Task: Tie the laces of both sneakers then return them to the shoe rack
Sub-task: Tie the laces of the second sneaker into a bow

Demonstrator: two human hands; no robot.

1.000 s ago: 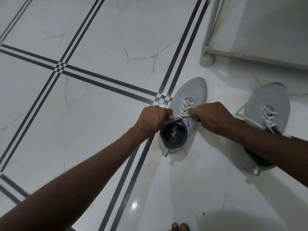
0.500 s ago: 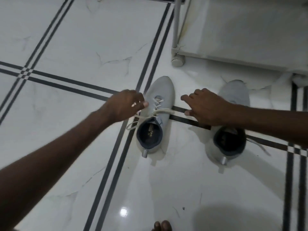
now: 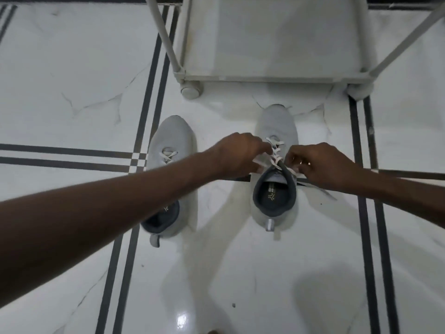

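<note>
Two light grey sneakers stand side by side on the white tiled floor, toes pointing away from me. The left sneaker (image 3: 172, 141) lies partly under my left forearm; its white laces show near the tongue. Over the right sneaker (image 3: 275, 124) both hands meet at its white laces (image 3: 274, 150). My left hand (image 3: 238, 154) pinches a lace end on the left side. My right hand (image 3: 322, 165) pinches the other lace end beside the collar. The white shoe rack (image 3: 269, 78) stands just beyond the toes.
The rack's bottom shelf sits low on round feet (image 3: 191, 90), with slanted white poles (image 3: 166, 32) rising at each side. Dark double stripes (image 3: 149, 92) cross the glossy floor. A toe tip shows at the bottom edge (image 3: 213, 331).
Both hands left the left sneaker and moved right onto the right sneaker's laces. The view shifted, bringing the rack into the centre top.
</note>
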